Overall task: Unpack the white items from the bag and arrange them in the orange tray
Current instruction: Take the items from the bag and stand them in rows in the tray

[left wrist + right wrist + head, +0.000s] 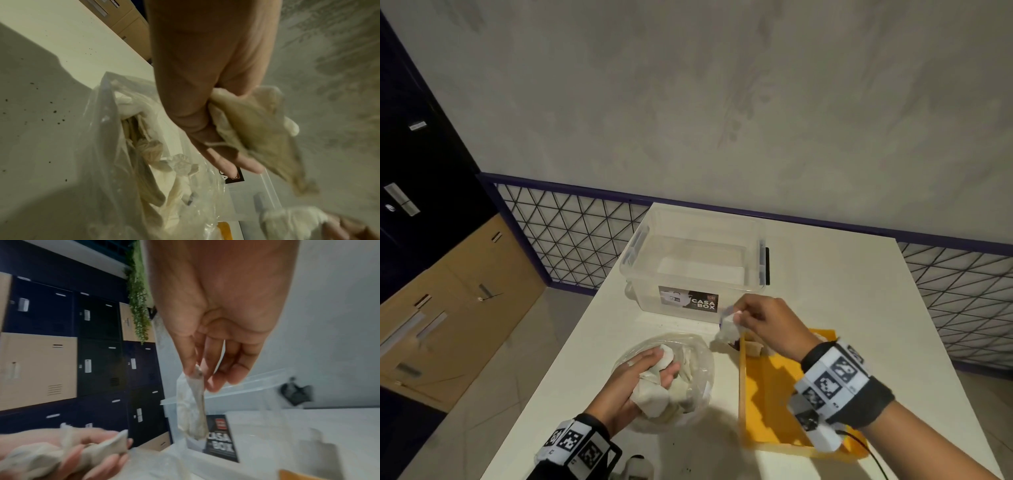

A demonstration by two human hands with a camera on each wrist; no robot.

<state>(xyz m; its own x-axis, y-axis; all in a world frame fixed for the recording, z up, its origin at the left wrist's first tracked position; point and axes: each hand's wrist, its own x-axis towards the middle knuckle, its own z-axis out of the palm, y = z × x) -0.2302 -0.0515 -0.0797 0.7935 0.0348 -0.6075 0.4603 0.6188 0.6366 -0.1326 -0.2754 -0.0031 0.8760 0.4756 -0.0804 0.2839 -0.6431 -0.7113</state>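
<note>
A white table (pixel 825 274) was seen against a grey wall, and it carried all the things of the task. At its far edge, near the left corner, a clear plastic box (pixel 695 263) with a dark label was placed, open at the top. At the near right part of the table the orange tray (pixel 767 404) was laid, with one long side towards the bag. At least one white item (pixel 753 347) was seen at the far end of the tray, partly hidden by the right hand. Near the left edge of the table, just beside the tray, the transparent bag (pixel 702 353) was lying open, and several crumpled white pieces were visible inside it. The left hand (pixel 626 390) was held over the mouth of the bag, and its fingers were curled round a bunch of white cloth items (pixel 654 394). The right hand (pixel 770 325) was raised above the far left corner of the tray, in front of the box. One small white item (pixel 727 330) was pinched between its thumb and forefinger and hung down from them, while the other fingers were loosely bent
</note>
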